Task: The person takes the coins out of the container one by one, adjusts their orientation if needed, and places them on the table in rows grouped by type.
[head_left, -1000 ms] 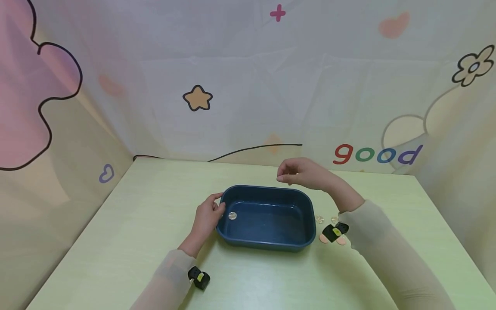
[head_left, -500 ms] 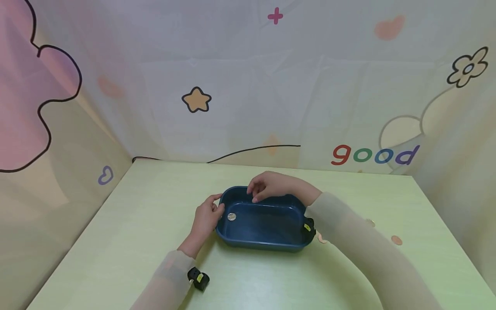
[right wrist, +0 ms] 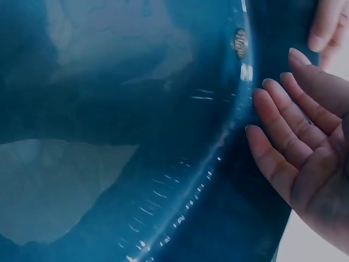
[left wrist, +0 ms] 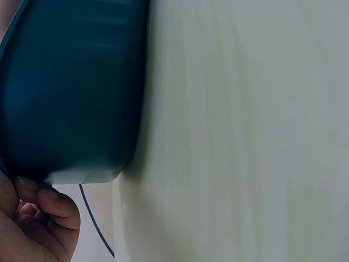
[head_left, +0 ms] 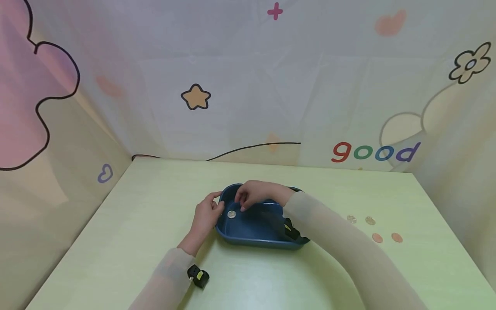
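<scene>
In the head view a dark blue plastic tub (head_left: 255, 242) stands on the table. The left hand (head_left: 206, 215) grips its left rim, thumb over the inside and fingers outside; the left wrist view shows curled fingers against the tub's end wall. Over the tub's left half, the right hand (head_left: 253, 192) reaches in with loosely bent fingers. From the right wrist view, its fingers (right wrist: 286, 131) are spread and nothing lies in the palm. A silvery coin (head_left: 231, 214) lies on the tub floor near the left wall, just left of the right fingertips.
To the tub's right, two silvery coins (head_left: 370, 220) lie behind two copper-coloured ones (head_left: 377, 237) on the pale table (head_left: 155, 206). The right sleeve (head_left: 329, 228) crosses over the tub's right end. A printed cloth (head_left: 240, 77) hangs at the back and sides.
The right hand has moved left and down from behind the tub's right back corner into the tub, uncovering the coins on the table. The left hand keeps its grip on the rim.
</scene>
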Action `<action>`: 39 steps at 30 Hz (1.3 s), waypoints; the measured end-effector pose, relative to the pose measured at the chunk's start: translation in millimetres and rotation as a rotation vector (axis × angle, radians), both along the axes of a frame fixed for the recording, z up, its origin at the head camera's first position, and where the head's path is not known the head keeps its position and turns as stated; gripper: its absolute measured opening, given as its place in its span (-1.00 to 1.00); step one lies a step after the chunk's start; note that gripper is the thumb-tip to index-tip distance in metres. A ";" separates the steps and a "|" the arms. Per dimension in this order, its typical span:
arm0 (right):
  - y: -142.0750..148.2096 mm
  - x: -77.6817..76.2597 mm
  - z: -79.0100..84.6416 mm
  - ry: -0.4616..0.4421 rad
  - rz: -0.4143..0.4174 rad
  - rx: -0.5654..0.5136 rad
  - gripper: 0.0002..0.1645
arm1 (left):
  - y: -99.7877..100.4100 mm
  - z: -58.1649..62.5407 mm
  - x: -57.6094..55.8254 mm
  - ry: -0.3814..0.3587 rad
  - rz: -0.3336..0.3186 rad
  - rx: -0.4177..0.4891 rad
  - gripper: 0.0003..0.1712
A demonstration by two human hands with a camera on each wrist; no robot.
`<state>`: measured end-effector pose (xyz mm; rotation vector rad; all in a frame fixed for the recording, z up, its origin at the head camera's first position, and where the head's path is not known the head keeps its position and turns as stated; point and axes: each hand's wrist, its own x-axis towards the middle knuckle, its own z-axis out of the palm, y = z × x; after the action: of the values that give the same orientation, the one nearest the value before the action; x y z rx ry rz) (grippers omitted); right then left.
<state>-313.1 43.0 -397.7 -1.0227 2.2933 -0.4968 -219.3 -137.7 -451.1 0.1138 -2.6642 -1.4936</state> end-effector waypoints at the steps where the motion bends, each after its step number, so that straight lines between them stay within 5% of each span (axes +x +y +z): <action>1: -1.8 -0.3 -1.9 0.005 -0.007 0.007 -0.62 | -0.2 0.4 -0.5 -0.001 -0.001 0.000 -0.50; 39: -32.3 1.9 -35.4 0.037 -0.011 -0.012 -0.77 | -1.8 0.4 -0.6 -0.032 -0.002 0.023 -0.48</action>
<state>-311.2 10.7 -433.1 -1.0333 2.3321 -0.5009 -219.9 -139.5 -450.7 0.1377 -2.6734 -1.5365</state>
